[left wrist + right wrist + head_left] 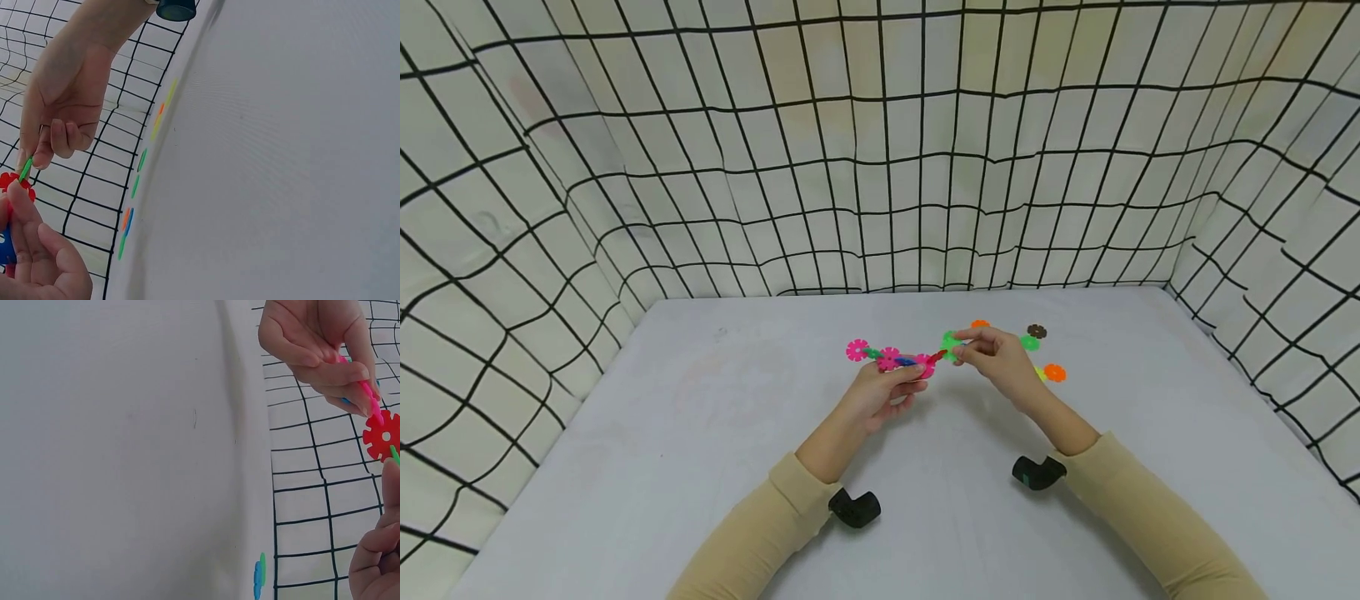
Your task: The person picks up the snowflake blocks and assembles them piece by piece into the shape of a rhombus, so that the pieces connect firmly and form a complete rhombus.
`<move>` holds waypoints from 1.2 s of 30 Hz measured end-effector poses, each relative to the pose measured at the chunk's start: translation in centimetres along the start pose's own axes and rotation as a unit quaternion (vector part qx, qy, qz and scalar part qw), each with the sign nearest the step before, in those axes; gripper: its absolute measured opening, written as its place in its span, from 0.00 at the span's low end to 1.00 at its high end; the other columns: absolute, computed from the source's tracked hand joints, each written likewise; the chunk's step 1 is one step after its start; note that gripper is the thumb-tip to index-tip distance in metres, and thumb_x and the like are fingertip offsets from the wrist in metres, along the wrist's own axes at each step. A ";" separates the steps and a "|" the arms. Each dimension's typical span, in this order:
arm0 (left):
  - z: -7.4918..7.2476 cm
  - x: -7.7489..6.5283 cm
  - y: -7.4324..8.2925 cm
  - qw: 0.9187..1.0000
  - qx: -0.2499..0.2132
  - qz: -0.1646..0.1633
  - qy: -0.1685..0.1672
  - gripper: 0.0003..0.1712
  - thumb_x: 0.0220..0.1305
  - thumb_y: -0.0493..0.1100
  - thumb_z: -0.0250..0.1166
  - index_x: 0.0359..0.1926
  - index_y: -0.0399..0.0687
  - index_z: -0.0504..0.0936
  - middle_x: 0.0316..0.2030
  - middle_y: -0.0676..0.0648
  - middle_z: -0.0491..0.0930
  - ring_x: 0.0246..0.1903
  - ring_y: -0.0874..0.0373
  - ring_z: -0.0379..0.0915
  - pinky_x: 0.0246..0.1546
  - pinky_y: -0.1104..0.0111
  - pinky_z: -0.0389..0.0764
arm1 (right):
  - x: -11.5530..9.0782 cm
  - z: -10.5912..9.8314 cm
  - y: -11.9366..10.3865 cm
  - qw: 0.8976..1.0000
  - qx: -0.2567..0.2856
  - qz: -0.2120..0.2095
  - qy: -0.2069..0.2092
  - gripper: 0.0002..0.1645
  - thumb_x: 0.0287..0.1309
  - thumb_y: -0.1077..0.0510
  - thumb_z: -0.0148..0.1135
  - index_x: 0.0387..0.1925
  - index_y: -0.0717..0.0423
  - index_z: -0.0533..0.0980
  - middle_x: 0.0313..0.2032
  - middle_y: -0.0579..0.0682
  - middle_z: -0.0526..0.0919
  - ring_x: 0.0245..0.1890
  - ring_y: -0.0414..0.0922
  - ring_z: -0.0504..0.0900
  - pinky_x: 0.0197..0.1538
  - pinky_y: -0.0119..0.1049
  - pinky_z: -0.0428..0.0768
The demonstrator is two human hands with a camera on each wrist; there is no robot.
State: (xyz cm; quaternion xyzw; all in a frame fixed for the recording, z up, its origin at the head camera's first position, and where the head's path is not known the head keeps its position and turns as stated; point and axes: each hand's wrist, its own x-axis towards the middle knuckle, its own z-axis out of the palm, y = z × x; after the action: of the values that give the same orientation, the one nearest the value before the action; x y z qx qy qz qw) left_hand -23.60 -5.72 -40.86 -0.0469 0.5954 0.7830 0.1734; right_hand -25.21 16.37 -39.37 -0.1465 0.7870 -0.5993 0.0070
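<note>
My left hand (883, 393) grips a chain of interlocking notched plastic discs. Pink discs (857, 350) alternate in it with a green one (872, 353), a blue one (906, 362) and a red disc (380, 435) at the right end. Between thumb and fingers, my right hand (1003, 360) pinches a bright green disc (950, 344), whose edge meets the red disc's rim. Both wrist views show this contact; how deep the notches sit, I cannot tell. The chain is held up off the table, partly covered by the left fingers.
Loose discs lie on the white table (700, 467) beyond and beside the right hand: an orange one (980, 324), a brown one (1037, 331), a green one (1030, 342) and another orange one (1055, 372) against a yellow one (1041, 373). Black-grid white netting (917, 167) encloses the table's back and sides.
</note>
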 end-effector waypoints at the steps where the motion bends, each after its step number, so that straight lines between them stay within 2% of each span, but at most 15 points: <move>1: 0.0 0.0 0.0 1.000 0.001 0.000 -0.001 0.05 0.70 0.40 0.68 0.37 0.43 0.83 0.29 0.50 0.86 0.30 0.62 0.83 0.40 0.67 0.79 | 0.0 -0.1 0.0 1.000 -0.001 -0.002 -0.004 0.18 0.70 0.61 0.64 0.57 0.65 0.79 0.34 0.55 0.87 0.32 0.50 0.77 0.34 0.31 0.69; 4: -0.1 0.0 0.0 1.000 0.003 -0.002 -0.004 0.06 0.69 0.41 0.69 0.37 0.43 0.83 0.30 0.50 0.87 0.31 0.61 0.84 0.40 0.66 0.79 | 0.1 -0.4 0.1 1.000 -0.005 -0.006 -0.020 0.18 0.71 0.59 0.62 0.58 0.63 0.79 0.35 0.61 0.86 0.28 0.43 0.70 0.34 0.32 0.68; 7: -0.2 0.0 0.1 1.000 0.005 -0.002 -0.006 0.06 0.69 0.42 0.69 0.37 0.44 0.84 0.31 0.50 0.87 0.32 0.60 0.84 0.40 0.66 0.79 | 0.1 -0.7 0.1 0.999 -0.008 -0.009 -0.036 0.19 0.73 0.58 0.61 0.60 0.62 0.78 0.37 0.65 0.85 0.27 0.42 0.69 0.36 0.35 0.68; 11: -0.2 -0.2 0.3 1.000 0.005 -0.002 -0.006 0.06 0.69 0.42 0.69 0.37 0.44 0.84 0.31 0.50 0.86 0.32 0.60 0.83 0.40 0.66 0.80 | 0.2 -1.4 0.2 0.999 -0.024 -0.001 -0.039 0.20 0.74 0.57 0.59 0.62 0.61 0.77 0.38 0.65 0.85 0.28 0.43 0.70 0.39 0.39 0.70; 13: -0.3 -0.2 0.3 1.000 0.005 -0.001 -0.006 0.05 0.69 0.41 0.69 0.37 0.44 0.84 0.31 0.50 0.86 0.32 0.60 0.83 0.40 0.66 0.80 | 0.2 -1.9 0.3 0.999 -0.026 0.002 -0.037 0.20 0.75 0.57 0.59 0.62 0.60 0.77 0.37 0.62 0.85 0.29 0.43 0.70 0.39 0.40 0.71; 19: -0.6 0.0 0.2 1.000 0.000 0.002 -0.007 0.05 0.70 0.40 0.68 0.34 0.45 0.82 0.31 0.50 0.86 0.32 0.61 0.84 0.38 0.67 0.80 | 0.2 -3.8 0.5 0.997 -0.062 -0.013 -0.037 0.20 0.74 0.58 0.59 0.62 0.61 0.76 0.37 0.61 0.85 0.29 0.42 0.70 0.37 0.34 0.69; 24: -0.6 0.0 0.4 1.000 0.003 0.003 -0.006 0.05 0.70 0.40 0.68 0.36 0.45 0.83 0.32 0.50 0.86 0.33 0.60 0.84 0.39 0.67 0.80 | 0.2 -5.6 1.1 0.993 -0.102 -0.021 -0.047 0.18 0.74 0.59 0.60 0.60 0.63 0.76 0.39 0.66 0.84 0.32 0.53 0.74 0.36 0.35 0.72; 29: -0.5 -0.2 0.7 1.000 0.005 0.001 -0.003 0.04 0.69 0.40 0.68 0.36 0.46 0.83 0.32 0.50 0.87 0.33 0.61 0.84 0.39 0.67 0.79 | 0.2 -7.2 1.9 0.989 -0.123 -0.031 -0.071 0.18 0.73 0.61 0.60 0.59 0.66 0.76 0.40 0.65 0.84 0.41 0.64 0.78 0.39 0.39 0.78; 33: -0.6 -0.2 0.7 1.000 0.006 0.000 -0.002 0.04 0.69 0.40 0.68 0.36 0.46 0.83 0.32 0.50 0.86 0.33 0.60 0.84 0.39 0.67 0.80 | 0.2 -8.5 2.5 0.982 -0.163 -0.032 -0.091 0.18 0.72 0.60 0.62 0.57 0.66 0.77 0.39 0.60 0.83 0.40 0.59 0.80 0.40 0.37 0.79; 36: -0.6 -0.3 0.7 1.000 0.006 -0.003 0.000 0.04 0.69 0.40 0.68 0.37 0.45 0.83 0.31 0.51 0.86 0.33 0.60 0.84 0.39 0.67 0.80 | 0.1 -9.4 2.9 0.973 -0.202 -0.020 -0.107 0.17 0.70 0.59 0.64 0.55 0.65 0.79 0.38 0.54 0.81 0.36 0.52 0.77 0.36 0.33 0.75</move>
State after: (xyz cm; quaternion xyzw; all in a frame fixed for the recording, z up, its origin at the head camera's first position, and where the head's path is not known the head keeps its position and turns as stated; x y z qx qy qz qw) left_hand -23.60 -6.56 -40.30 -0.0481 0.6003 0.7787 0.1759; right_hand -27.68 25.90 -39.49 -0.2238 0.8833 -0.4088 0.0502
